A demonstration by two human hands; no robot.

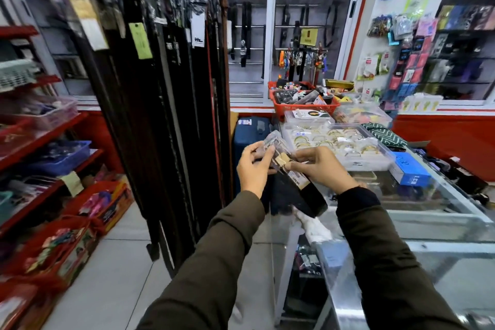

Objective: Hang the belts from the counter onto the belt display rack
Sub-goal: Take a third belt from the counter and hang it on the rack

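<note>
a: hands?
b: left hand [253, 169] and right hand [321, 166] both up in front, near the middle, each pinched on the same belt [300, 190]. left fingers closed round the plastic-wrapped buckle end, right fingers closed on the strap just beside the paper tag.
a: belt where?
b: in the air between the hands, black strap drooping down toward the near edge of the glass counter [417, 225]. cannot tell if the lower end touches the glass.
a: rack?
b: belt rack [160, 88] on the left, packed with dark belts hanging straight down, tags on several. well apart from the held belt, nothing touching.
a: counter stuff?
b: clear tray of gold rings [334, 142] just beyond the hands, red basket [302, 107] farther back, blue box [409, 171] to the right.
a: other?
b: red shelves [40, 142] at far left with baskets of goods, blurred. dark sleeves on both arms.
</note>
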